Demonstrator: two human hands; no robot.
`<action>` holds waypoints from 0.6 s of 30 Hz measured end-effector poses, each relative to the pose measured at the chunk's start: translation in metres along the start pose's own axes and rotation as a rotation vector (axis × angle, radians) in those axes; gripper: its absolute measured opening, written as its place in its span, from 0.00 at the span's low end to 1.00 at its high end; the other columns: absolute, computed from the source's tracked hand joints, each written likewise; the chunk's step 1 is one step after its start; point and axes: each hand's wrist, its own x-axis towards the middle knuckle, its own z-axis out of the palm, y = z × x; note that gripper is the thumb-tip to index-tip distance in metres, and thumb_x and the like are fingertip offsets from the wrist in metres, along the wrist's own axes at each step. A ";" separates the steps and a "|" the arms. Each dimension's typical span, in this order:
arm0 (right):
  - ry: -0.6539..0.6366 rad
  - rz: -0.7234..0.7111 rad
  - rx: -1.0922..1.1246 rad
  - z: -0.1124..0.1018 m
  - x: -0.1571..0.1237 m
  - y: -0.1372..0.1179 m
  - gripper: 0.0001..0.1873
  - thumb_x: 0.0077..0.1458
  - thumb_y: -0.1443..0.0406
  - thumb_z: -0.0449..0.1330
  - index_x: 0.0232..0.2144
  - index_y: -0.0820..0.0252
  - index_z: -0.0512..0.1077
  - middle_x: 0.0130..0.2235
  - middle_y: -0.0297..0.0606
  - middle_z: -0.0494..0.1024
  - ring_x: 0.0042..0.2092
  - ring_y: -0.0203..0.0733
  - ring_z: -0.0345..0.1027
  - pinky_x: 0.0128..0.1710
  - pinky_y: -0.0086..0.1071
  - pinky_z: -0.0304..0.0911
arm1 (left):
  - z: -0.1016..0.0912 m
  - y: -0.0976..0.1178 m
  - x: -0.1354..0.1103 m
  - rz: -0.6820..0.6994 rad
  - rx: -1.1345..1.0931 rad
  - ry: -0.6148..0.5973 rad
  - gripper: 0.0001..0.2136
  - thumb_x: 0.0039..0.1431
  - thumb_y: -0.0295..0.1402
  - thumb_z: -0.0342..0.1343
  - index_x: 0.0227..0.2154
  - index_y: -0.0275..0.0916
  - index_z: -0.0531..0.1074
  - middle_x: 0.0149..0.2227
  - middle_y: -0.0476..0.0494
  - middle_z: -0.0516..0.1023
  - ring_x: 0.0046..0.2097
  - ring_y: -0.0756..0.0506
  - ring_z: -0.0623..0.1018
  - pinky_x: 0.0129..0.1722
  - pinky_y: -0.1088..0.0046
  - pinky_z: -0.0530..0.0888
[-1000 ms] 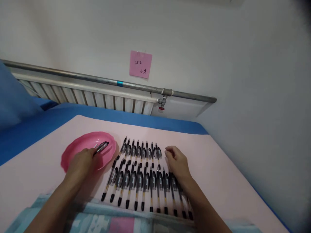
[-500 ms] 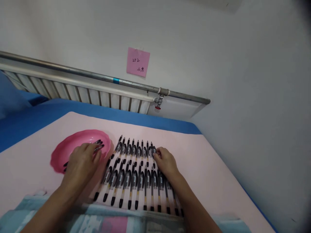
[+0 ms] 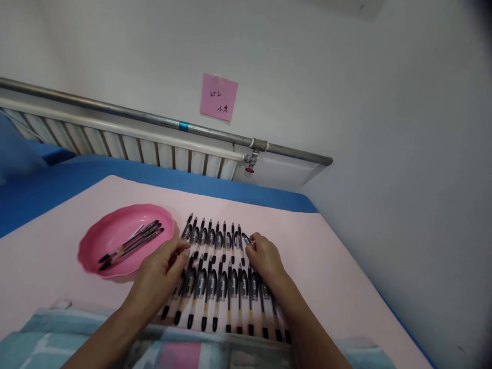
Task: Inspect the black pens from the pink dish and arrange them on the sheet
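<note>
Two rows of black-tipped clear pens (image 3: 229,302) lie side by side in front of me, tips pointing away, with black-clipped clear caps among them. My right hand (image 3: 266,258) is at the right end of the far row. Its thumb and fingers pinch a pen cap (image 3: 246,239), which leans beside the last pen (image 3: 242,251). My left hand (image 3: 159,269) hovers over the left end of the rows and hides some pens there. Its fingers are curled, with thumb and fingertips slightly apart and nothing visible between them.
A pink scalloped bowl (image 3: 90,241) stands to the left, holding several pens (image 3: 132,246) and a thin white stick. The pale pink tabletop (image 3: 307,266) has a blue surface (image 3: 230,190) behind it. A radiator (image 3: 130,148) and metal pipe (image 3: 146,119) run along the wall.
My left hand has left the bowl and moved right to the rows, uncovering the pens in the bowl. The cap at my right fingertips has tilted; the right hand has barely moved.
</note>
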 end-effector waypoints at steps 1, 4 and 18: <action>0.003 0.023 0.049 -0.001 0.000 0.001 0.07 0.46 0.70 0.50 0.28 0.60 0.68 0.24 0.35 0.70 0.27 0.37 0.62 0.26 0.28 0.50 | 0.001 0.001 0.000 -0.048 -0.101 -0.012 0.11 0.50 0.39 0.53 0.35 0.42 0.72 0.33 0.48 0.76 0.36 0.46 0.73 0.35 0.73 0.67; 0.005 0.103 0.299 -0.006 -0.005 -0.006 0.07 0.46 0.68 0.51 0.29 0.60 0.69 0.23 0.33 0.71 0.26 0.36 0.63 0.26 0.27 0.54 | 0.005 0.004 0.001 -0.225 -0.451 -0.114 0.13 0.47 0.40 0.56 0.34 0.39 0.72 0.27 0.49 0.74 0.28 0.49 0.71 0.27 0.76 0.66; -0.270 -0.122 0.771 -0.006 -0.064 -0.092 0.05 0.46 0.71 0.53 0.28 0.60 0.67 0.23 0.29 0.68 0.24 0.30 0.60 0.23 0.22 0.57 | 0.031 0.008 -0.012 -0.313 -0.792 -0.294 0.10 0.46 0.38 0.60 0.27 0.36 0.70 0.28 0.48 0.72 0.31 0.50 0.73 0.29 0.77 0.70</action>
